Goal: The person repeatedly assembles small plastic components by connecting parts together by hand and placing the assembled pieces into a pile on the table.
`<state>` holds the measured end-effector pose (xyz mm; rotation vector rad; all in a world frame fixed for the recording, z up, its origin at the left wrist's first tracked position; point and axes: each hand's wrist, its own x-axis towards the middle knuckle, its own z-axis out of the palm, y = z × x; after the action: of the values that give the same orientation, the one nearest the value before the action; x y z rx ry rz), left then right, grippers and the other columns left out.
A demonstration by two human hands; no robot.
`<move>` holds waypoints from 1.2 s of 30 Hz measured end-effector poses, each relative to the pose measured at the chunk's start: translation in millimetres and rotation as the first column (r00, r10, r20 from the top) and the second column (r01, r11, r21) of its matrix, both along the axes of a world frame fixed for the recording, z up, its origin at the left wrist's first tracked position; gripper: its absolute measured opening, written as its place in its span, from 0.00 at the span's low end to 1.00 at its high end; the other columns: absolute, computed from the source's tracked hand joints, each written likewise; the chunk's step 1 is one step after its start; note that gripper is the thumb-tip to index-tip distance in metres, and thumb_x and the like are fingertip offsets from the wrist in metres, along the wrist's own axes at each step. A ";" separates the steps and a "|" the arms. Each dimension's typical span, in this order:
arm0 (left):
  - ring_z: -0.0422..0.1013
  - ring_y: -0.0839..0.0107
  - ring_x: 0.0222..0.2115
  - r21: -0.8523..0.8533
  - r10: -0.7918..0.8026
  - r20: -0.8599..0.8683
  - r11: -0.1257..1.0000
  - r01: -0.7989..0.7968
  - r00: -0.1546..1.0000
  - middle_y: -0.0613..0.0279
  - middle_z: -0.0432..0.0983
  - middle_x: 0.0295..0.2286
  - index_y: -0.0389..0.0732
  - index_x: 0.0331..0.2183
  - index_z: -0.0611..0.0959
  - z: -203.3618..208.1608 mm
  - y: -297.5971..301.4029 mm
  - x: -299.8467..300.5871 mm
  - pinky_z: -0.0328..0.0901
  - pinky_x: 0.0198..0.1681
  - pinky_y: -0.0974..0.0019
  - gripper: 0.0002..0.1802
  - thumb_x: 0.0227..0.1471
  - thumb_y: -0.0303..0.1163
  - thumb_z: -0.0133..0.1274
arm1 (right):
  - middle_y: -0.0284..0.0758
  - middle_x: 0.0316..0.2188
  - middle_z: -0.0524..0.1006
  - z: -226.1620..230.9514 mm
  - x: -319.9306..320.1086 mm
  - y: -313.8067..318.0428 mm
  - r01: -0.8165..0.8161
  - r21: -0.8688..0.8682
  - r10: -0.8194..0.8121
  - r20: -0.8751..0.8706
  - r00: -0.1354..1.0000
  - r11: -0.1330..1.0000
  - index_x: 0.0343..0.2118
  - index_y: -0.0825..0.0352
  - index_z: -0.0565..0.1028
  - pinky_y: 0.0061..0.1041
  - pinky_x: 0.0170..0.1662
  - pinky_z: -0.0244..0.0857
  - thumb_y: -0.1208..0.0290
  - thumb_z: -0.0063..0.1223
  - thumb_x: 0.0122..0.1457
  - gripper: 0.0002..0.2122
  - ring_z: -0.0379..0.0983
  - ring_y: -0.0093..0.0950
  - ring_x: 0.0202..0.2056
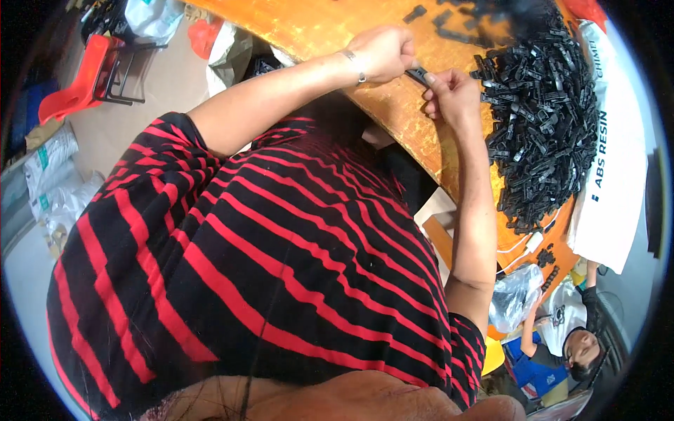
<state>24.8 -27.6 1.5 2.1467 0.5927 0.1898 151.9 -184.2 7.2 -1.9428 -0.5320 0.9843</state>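
Over the near edge of the orange tabletop (393,116), a small, narrow black plastic piece (418,74) spans the gap between my two hands. Its left end is at the curled fingers of my left hand (382,55), which has a bracelet at the wrist. The thumb and fingers of my right hand (455,97) pinch the other end. My fingers cover both ends, so the full shape of the piece is hidden. Just right of my right hand lies a large heap of similar black plastic pieces (540,133).
More black pieces (456,24) are scattered at the far side. A white printed sack (611,154) borders the heap. A white cable (533,242) and a clear plastic bag (516,298) lie at the right, near another person (562,337). A red chair (91,77) stands at the left.
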 end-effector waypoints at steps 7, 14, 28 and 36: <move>0.75 0.52 0.33 0.102 0.069 0.035 0.992 -0.072 0.997 0.54 0.76 0.27 0.41 0.27 0.78 0.7 -11.6 -5.9 0.68 0.37 0.53 0.13 0.50 0.36 0.65 | 0.34 0.19 0.77 6.6 -1.7 1.9 -0.045 -0.036 0.046 0.032 0.998 0.998 0.32 0.72 0.73 0.22 0.15 0.67 0.75 0.59 0.64 0.07 0.74 0.22 0.15; 0.76 0.53 0.33 0.168 0.087 0.267 0.977 -0.135 0.960 0.54 0.77 0.27 0.39 0.27 0.79 -13.1 -19.0 -17.7 0.69 0.37 0.54 0.13 0.49 0.35 0.66 | 0.33 0.19 0.77 -7.3 -6.8 -10.4 -0.040 0.170 0.031 0.056 0.998 0.985 0.32 0.71 0.74 0.19 0.15 0.62 0.75 0.60 0.63 0.07 0.72 0.19 0.14; 0.78 0.62 0.28 0.081 -0.042 0.064 0.996 0.037 0.997 0.54 0.81 0.25 0.38 0.33 0.87 -6.6 3.8 3.8 0.71 0.36 0.59 0.15 0.54 0.42 0.63 | 0.36 0.23 0.79 -2.3 -1.6 -16.1 0.026 0.102 -0.014 -0.110 0.994 0.994 0.33 0.71 0.73 0.21 0.19 0.70 0.68 0.57 0.66 0.11 0.74 0.21 0.18; 0.76 0.78 0.31 -0.265 -0.093 0.093 0.957 0.115 0.991 0.65 0.81 0.27 0.35 0.35 0.85 -13.7 9.1 -4.0 0.71 0.37 0.70 0.14 0.55 0.37 0.66 | 0.37 0.23 0.79 6.3 -2.6 -14.1 0.104 0.081 -0.076 -0.295 0.953 0.991 0.32 0.71 0.73 0.22 0.19 0.70 0.69 0.55 0.67 0.10 0.74 0.23 0.17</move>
<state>20.8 -18.5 -12.2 1.8903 0.4316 0.1277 149.3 -198.3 13.4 -1.6834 -0.3126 1.1407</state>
